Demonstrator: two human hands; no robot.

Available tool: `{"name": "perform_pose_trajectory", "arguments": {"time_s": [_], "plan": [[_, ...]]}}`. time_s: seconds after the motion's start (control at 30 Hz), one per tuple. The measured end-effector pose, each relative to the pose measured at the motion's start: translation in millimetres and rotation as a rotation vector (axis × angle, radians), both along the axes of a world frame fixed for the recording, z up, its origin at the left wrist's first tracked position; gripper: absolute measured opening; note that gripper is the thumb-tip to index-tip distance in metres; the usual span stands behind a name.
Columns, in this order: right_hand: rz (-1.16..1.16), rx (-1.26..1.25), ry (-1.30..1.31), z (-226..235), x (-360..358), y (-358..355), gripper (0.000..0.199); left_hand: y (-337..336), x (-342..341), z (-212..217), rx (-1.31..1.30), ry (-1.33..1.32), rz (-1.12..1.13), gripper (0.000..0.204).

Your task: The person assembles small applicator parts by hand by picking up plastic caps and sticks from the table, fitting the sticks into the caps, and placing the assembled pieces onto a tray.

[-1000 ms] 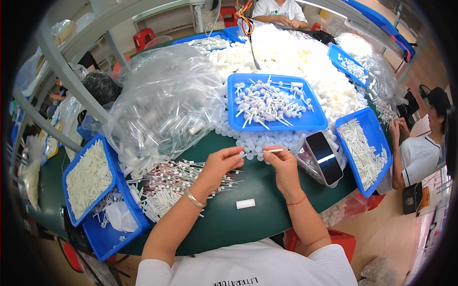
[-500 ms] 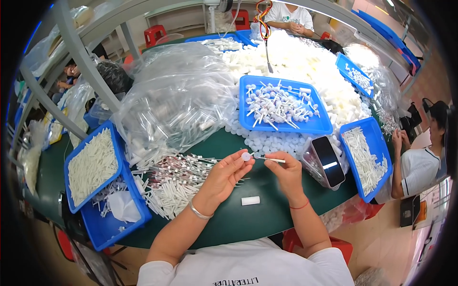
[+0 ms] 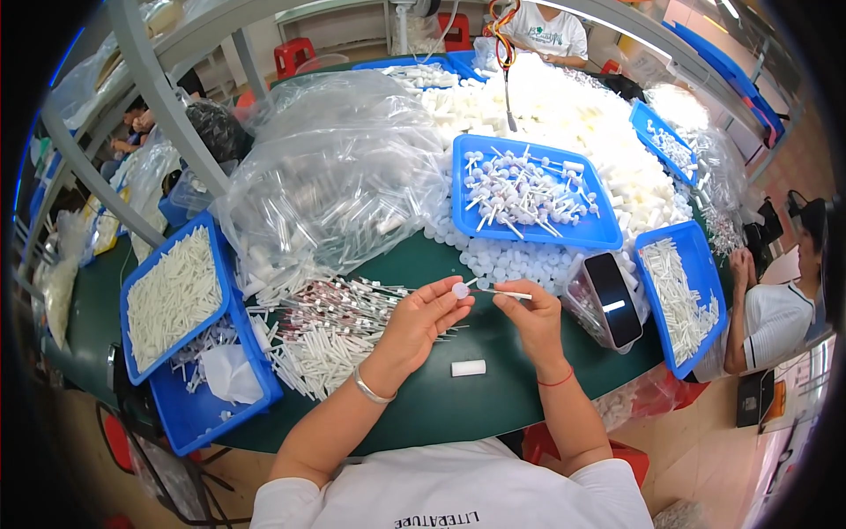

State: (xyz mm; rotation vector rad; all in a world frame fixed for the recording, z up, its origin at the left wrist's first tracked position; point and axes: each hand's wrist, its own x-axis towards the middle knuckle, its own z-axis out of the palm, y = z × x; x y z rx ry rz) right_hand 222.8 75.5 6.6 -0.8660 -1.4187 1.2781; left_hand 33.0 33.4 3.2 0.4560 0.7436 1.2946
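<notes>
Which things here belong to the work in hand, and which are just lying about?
Apparently in use:
pale disc in the left hand
white stick in the right hand
loose pale discs
blue tray of stick-and-disc pieces

Apparently just lying about:
phone
white sheet
red stool

Small-parts workshop, several people around one green worktop.
Loose white pieces lie heaped across the worktop, among blue trays of small parts and a bulging clear bag; a grey metal frame rises at its left, wires hang above it, one person is at its far side, another at its right, and red stools stand past its far edge.
</notes>
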Motion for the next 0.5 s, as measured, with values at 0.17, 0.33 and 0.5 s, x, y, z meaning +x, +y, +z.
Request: {"name": "perform_pose_trajectory", "arguments": {"time_s": [0.17,0.33,0.5], "plan": [[-0.002,-0.011,0.029,-4.6,-0.5,1.4,0.017,0.6,0.3,-2.4,-0.016,-0.027,-0.019,0.035],[0.024,0.008,-0.014,-6.3,0.9,2.7,0.017,0.6,2.0,0.7,-0.037,-0.027,-0.016,0.034],[-0.009,0.132,-0.098,-7.8,2.7,4.5,0.016,0.3,2.4,1.2,-0.044,0.004,0.027,0.033]]}}
